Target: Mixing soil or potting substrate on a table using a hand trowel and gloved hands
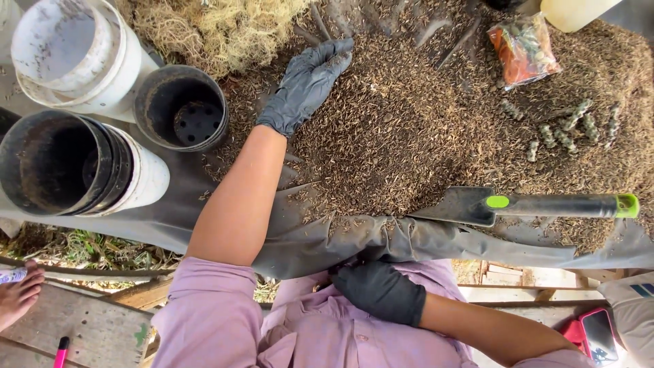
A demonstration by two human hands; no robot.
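Note:
My left hand point(306, 85), in a dark grey glove, lies flat with fingers spread on a heap of brown husk-like potting mix point(409, 129) spread over a grey sheet point(327, 238). My right hand point(378, 289), also gloved, grips the near edge of that sheet against my pink shirt. A dark hand trowel point(524, 204) with a green-tipped handle rests on the mix to the right, untouched. A black plastic pot point(180, 109) stands empty just left of my left forearm.
White and black pots point(75, 163) are stacked on their sides at the left, with a white bucket point(68, 54) above. Dry moss point(211, 27) lies at the top. Small green cuttings point(565, 129) and a clear bag point(523, 48) lie at the right. Another person's foot point(19, 296) is lower left.

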